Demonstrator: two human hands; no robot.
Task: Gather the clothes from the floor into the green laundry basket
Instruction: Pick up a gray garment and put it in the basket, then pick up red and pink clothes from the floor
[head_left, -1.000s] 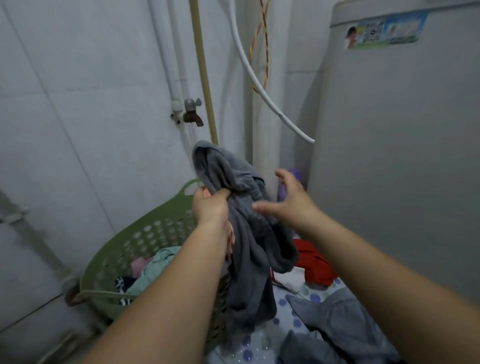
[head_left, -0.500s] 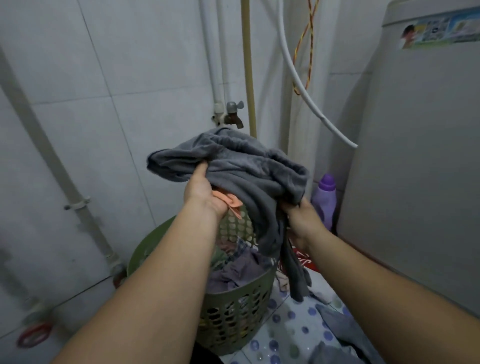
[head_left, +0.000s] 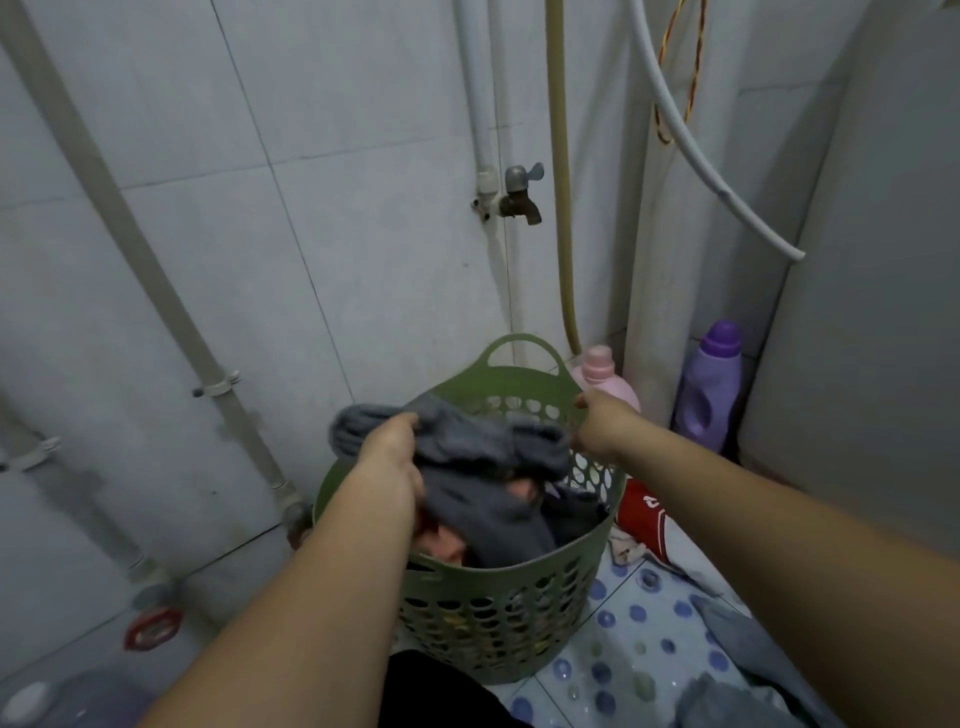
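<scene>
basket mouth: green laundry basket (head_left: 498, 613) largely filled by grey garment (head_left: 483, 467) and other clothes; left hand (head_left: 392, 457) on the garment over the left rim; right hand (head_left: 597, 423) at the right rim; little open gap between them
above basket: open air up to the tap (head_left: 519, 197)
behind basket: tiled wall and beige hose (head_left: 561, 208); tight
right side: pink bottle (head_left: 602, 374), purple bottle (head_left: 709, 387), washing machine (head_left: 878, 312) wall it in
floor right: red garment (head_left: 644, 519) and grey cloth (head_left: 743, 660) cover the dotted mat (head_left: 613, 665)
left side: bare floor; slanted pipe (head_left: 130, 228) along wall
</scene>
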